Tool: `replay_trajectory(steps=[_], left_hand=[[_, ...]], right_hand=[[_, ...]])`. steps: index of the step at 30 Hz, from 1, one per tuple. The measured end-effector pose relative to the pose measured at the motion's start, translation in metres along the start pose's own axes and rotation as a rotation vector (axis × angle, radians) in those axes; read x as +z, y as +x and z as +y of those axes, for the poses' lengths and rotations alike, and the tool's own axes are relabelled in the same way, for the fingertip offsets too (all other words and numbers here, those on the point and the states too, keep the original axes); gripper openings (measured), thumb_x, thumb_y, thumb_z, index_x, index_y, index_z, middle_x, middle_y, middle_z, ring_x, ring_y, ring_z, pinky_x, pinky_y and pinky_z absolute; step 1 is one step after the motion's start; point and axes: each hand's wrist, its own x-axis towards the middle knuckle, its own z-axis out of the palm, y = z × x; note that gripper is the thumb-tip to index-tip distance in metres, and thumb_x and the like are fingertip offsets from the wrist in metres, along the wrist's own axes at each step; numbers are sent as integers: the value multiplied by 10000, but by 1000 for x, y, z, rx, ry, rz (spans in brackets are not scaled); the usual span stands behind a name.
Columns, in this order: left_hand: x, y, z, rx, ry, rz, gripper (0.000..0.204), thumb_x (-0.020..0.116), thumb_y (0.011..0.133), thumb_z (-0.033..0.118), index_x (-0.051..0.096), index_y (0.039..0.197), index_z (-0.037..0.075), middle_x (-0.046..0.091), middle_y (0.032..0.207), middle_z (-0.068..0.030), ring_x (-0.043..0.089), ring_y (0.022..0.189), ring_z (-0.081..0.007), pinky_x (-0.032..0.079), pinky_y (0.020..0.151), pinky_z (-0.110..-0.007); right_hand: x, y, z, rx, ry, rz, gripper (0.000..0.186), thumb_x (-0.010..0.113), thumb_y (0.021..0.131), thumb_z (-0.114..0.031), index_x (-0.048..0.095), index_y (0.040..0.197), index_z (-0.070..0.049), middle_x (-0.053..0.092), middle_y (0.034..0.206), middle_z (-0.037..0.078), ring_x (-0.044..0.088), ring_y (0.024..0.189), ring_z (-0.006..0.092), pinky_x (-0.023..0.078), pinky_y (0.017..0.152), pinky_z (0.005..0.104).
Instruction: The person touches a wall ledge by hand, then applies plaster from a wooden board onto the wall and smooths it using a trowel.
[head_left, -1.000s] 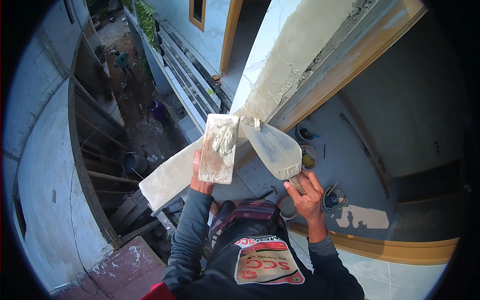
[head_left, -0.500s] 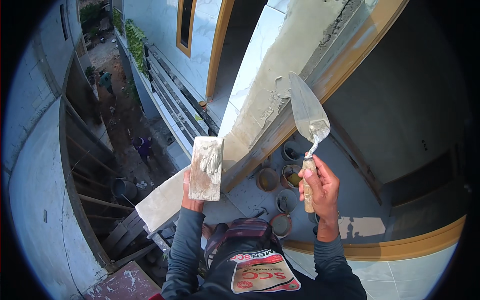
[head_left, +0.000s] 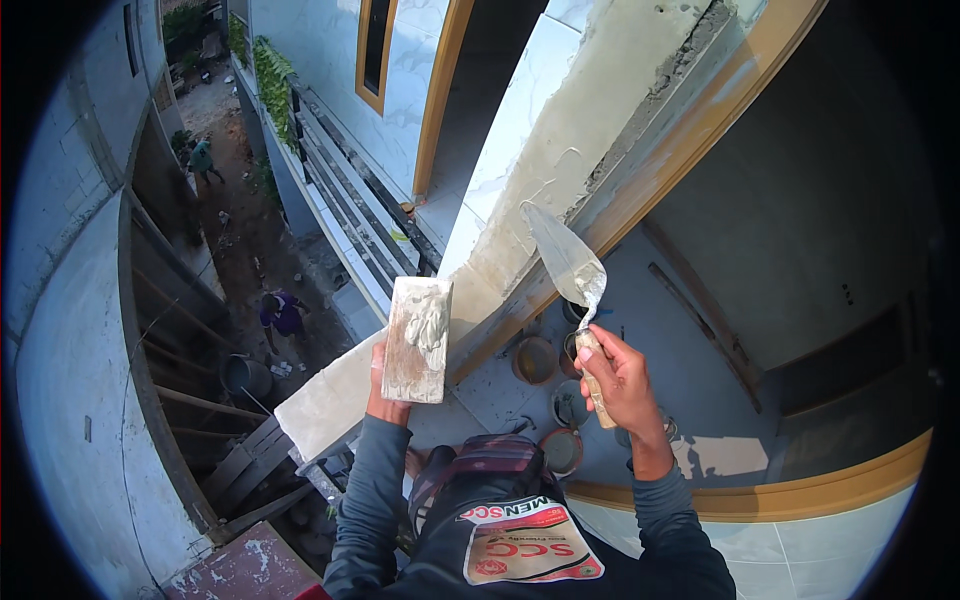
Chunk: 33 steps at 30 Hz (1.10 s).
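My right hand (head_left: pixel 622 380) is wrapped round the wooden handle of a trowel (head_left: pixel 566 254). The pointed blade slants up and left, its tip against the grey mortar strip (head_left: pixel 545 180) on the wall beside the yellow-brown frame. Wet mortar clings near the blade's neck. From below and behind, my left hand (head_left: pixel 385 395) grips a flat rectangular board (head_left: pixel 416 340) with a whitish lump of mortar (head_left: pixel 430 320) on its upper right. Most of the left fingers are hidden under the board.
Several buckets (head_left: pixel 562 452) stand on the tiled floor below. A pale ledge (head_left: pixel 325 405) runs left of my left arm, with a drop beyond it. Two people (head_left: pixel 283 315) are far down on the ground. A yellow-brown frame (head_left: pixel 690 130) slants up right.
The trowel has moved down and left along the mortar strip, and the mortar it passed looks smoother. The board has barely shifted. Down below, the nearer person has moved slightly.
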Motion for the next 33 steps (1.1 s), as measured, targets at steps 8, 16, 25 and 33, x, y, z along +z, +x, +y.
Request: replay_trajectory(steps=[8, 16, 25, 33], left_hand=[[22, -10, -3, 56, 84, 32, 602, 368, 1070, 342, 435, 1574, 19, 560, 1515, -235, 600, 1319, -444, 504, 1116, -596], [33, -20, -10, 150, 231, 262, 500, 442, 1054, 322, 598, 1410, 6, 706, 1318, -188, 720, 1125, -349, 608, 980, -487], [38, -23, -16, 91, 186, 255, 495, 464, 1048, 306, 596, 1411, -3, 713, 1314, -188, 722, 1130, -349, 608, 986, -484], [57, -28, -36, 111, 287, 287, 514, 478, 1022, 286, 584, 1431, -7, 708, 1328, -191, 724, 1133, -355, 595, 1010, -503]], right_hand=[[-19, -9, -20, -247, 166, 12, 476, 612, 1092, -220, 547, 1495, 23, 661, 948, 78, 611, 635, 89, 516, 490, 242], [14, 8, 40, 92, -157, -53, 525, 635, 1082, -242, 531, 1503, 54, 668, 937, 68, 602, 615, 84, 515, 492, 251], [-12, -9, 12, -285, 122, 78, 510, 645, 1078, -189, 523, 1510, 53, 682, 995, 87, 598, 658, 84, 497, 526, 243], [13, 5, 65, -299, -105, 7, 482, 851, 917, -187, 615, 1287, 12, 654, 873, 22, 560, 723, 82, 498, 679, 277]])
